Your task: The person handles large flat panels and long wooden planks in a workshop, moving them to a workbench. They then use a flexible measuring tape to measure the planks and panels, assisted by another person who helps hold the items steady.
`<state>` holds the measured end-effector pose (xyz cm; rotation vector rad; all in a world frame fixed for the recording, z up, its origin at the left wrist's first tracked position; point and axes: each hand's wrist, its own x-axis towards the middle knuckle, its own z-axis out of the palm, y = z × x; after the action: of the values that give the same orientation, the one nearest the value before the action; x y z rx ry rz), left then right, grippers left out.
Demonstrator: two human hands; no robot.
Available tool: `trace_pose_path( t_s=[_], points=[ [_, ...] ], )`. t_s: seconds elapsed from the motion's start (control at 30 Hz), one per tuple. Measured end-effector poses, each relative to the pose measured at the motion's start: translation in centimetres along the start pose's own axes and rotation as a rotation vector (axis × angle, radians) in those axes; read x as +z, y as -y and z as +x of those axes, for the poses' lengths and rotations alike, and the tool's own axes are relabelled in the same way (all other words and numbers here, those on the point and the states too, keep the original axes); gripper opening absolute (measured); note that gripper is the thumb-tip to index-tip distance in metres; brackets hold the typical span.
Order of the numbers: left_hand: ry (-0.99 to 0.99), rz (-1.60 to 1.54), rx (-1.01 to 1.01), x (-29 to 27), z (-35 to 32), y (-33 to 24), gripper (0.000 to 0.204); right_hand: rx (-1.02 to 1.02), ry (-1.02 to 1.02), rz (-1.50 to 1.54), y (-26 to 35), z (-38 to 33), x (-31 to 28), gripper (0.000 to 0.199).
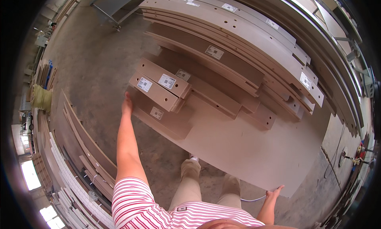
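One board [254,149] partly under panels [212,95]

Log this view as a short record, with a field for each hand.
Left hand: beside the left end of short brown boards with round holes and white labels; grip unclear
Right hand: at the large flat brown panel, by its near right corner
Beyond: stacked long brown boards
Floor: grey concrete
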<state>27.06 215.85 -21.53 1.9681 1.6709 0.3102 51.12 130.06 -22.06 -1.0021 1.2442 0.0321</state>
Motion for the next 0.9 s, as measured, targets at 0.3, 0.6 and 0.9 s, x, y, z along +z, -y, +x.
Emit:
trace_pose_path(
  t_s=[0.3,0.6,0.9],
  points=[
    [-0.065,0.083,0.003,0.3,-1.8,-2.8,0.083,-0.072,-0.147,0.042,-1.1,4.2,-1.3,0.068],
    [-0.122,0.066,-0.021,0.6,-7.5,-3.5,0.073,-0.124,-0.456,-0.244,0.7,4.8,1.7,0.071],
    [-0.079,0.147,0.107,1.7,-10.8,-0.1,0.061,-0.27,-0.446,-0.267,2.6,7.2,3.4,0.075]
  ],
)
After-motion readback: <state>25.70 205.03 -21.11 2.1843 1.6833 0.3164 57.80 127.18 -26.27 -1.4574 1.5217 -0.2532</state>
